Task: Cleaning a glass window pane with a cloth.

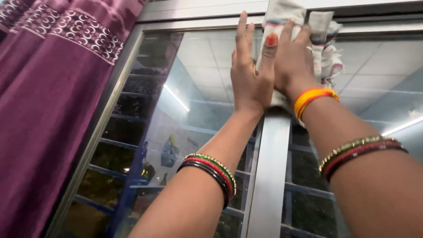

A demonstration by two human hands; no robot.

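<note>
My right hand (294, 57) presses a pale striped cloth (324, 42) flat against the top of the window, near the upper frame. The cloth bunches out to the right of the hand. My left hand (249, 72) lies flat on the glass pane (198, 101) just left of the right hand, fingers straight and together, thumb touching the cloth's edge. Both wrists wear coloured bangles. The grey metal centre bar (269, 176) of the window runs down below the hands.
A purple patterned curtain (48, 110) hangs at the left, beside the metal window frame (110, 101). The glass reflects ceiling lights and a room. Horizontal grille bars (304, 189) show behind the panes, with darkness outside.
</note>
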